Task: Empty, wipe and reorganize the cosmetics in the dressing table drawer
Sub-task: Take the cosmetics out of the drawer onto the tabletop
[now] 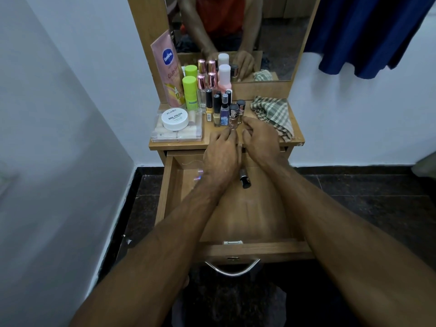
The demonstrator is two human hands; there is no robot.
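While the wooden pull-out drawer (pixel 186 208) is drawn fully open below the wooden dressing table top (pixel 179 145), almost nothing is seen inside it but one dark-capped bottle (pixel 245 179) lying on its side between the forearms. A pink tube (pixel 168 72) marked "Vaseline" is propped against the mirror frame at the back left. A green-and-cream checked cloth (pixel 273 116) is crumpled at the right. A white round tub (pixel 175 119) lettered "zudio NAIL POLISH" is set on a clear plastic box (pixel 177 134). The small nail polish bottles (pixel 224 109) are clustered at the centre. The left hand (pixel 221 156) and right hand (pixel 260 138) are held with fingers bent beside the nearest clear bottle (pixel 233 121); whether it is gripped cannot be told.
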